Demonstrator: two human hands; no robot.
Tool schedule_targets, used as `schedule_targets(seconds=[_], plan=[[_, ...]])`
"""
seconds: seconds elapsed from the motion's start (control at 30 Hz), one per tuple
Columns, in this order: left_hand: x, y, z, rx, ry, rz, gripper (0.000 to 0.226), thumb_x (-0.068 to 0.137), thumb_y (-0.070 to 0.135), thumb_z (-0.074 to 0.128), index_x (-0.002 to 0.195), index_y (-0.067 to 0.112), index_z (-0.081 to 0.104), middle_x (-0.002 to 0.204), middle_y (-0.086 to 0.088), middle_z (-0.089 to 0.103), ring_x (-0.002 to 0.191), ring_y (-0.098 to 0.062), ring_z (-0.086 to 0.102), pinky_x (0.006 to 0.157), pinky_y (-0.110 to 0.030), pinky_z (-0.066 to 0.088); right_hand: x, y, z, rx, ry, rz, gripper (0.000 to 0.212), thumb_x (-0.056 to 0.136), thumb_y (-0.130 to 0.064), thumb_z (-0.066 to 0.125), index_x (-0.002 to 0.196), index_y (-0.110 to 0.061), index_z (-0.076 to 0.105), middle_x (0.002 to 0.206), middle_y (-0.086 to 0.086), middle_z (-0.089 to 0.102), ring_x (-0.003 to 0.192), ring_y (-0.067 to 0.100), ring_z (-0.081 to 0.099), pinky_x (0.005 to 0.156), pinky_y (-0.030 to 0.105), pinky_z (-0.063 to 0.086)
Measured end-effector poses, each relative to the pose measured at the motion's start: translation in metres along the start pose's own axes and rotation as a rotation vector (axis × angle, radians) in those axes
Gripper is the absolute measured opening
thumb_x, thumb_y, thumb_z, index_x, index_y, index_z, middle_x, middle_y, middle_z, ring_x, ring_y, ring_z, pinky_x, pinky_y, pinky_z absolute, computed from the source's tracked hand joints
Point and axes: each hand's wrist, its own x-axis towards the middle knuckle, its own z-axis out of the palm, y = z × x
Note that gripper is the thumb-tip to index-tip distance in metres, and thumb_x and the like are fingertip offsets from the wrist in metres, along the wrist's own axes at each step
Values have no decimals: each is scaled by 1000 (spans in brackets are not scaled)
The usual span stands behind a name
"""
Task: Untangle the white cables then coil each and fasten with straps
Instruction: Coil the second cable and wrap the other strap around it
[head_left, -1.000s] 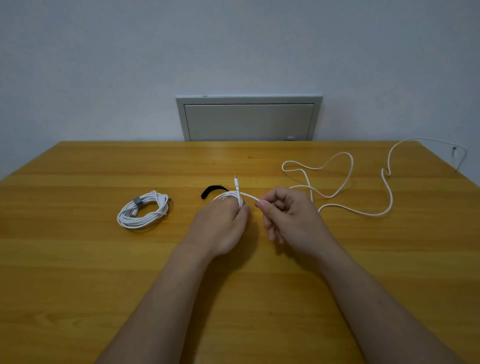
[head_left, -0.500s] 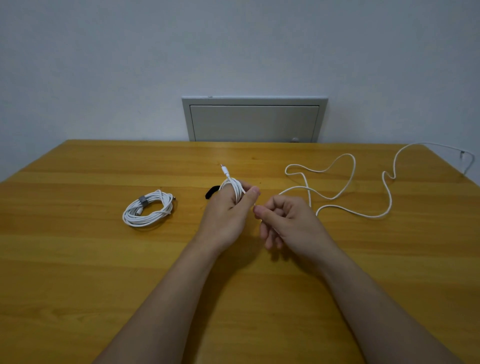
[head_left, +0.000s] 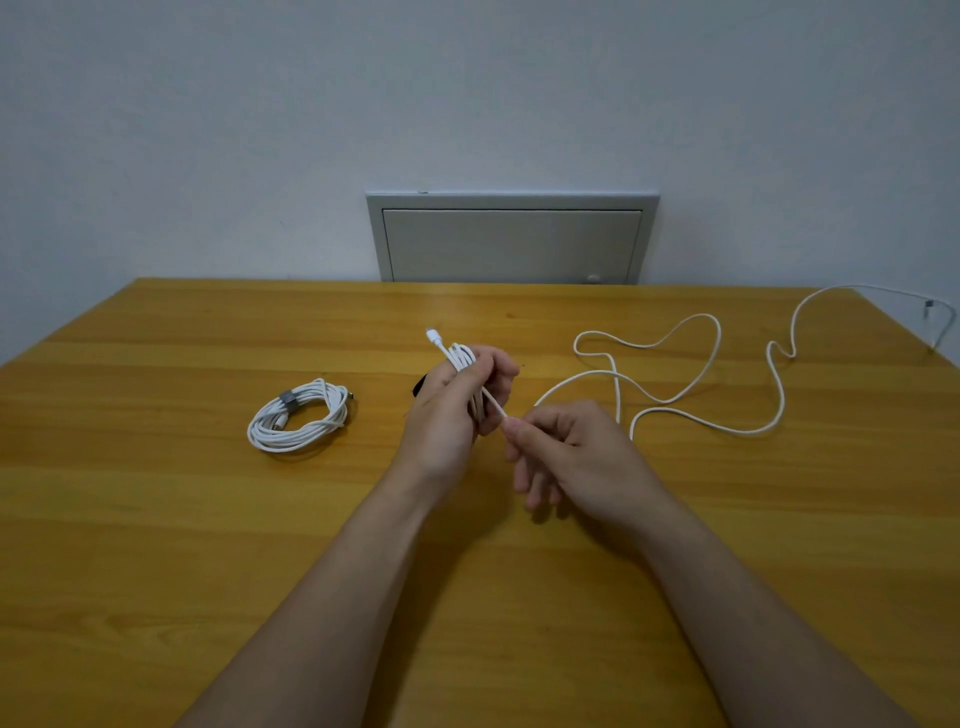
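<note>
Thin white cable (head_left: 464, 362) seems light, limp and springy. Left hand (head_left: 449, 413) grips its wound loops; right hand (head_left: 576, 452) pinches the feeding strand, best held close to the coil.

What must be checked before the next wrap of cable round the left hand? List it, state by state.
1. Left hand grips the started loops: ok.
2. Right hand pinches the loose cable beside them: ok.
3. Its run on the table free of knots: cannot tell; it crosses itself.
4. Black strap close by: ok, partly hidden behind the left hand.
5. Finished coil strapped and apart from the loose cable: ok.
</note>
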Motion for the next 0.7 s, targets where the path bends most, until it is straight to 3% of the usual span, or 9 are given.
schedule_targets(seconds=[0.17,0.3,0.4,0.57,0.7], plan=[[0,3,1,-177,-39,27,42,103,39,36,67,20,43,69,-2,50,62,-16,38,59,-31,29,-1,3,2,-46,-37,10,50,102,-36,57,70,0,66,58,20,66,47,26,61,46,25,44],[0,10,-2,-347,-26,12,46,110,34,30,68,16,36,68,-7,50,66,-20,47,66,-29,41,-1,9,4,-84,-115,-31,28,105,-19,53,85,-6,68,65,11,67,54,21,61,56,27,49],[-2,15,-2,-495,-41,-58,48,109,38,29,67,16,34,60,-5,42,56,-19,50,60,-26,45,-1,10,3,-151,-72,-66,21,102,-20,59,83,-16,67,61,2,62,50,14,55,52,30,47],[0,15,-8,-642,-193,-123,51,110,41,27,64,21,34,53,6,20,42,-9,17,41,-23,21,2,13,-4,-334,96,-114,42,90,-43,73,62,-14,61,48,-8,42,49,6,34,51,31,28],[-1,17,-15,-713,-340,-214,46,107,40,28,64,25,26,52,7,15,43,-10,10,44,-26,9,2,14,-9,-291,84,-118,33,89,-35,76,67,-13,64,50,-11,37,52,6,32,53,31,27]])
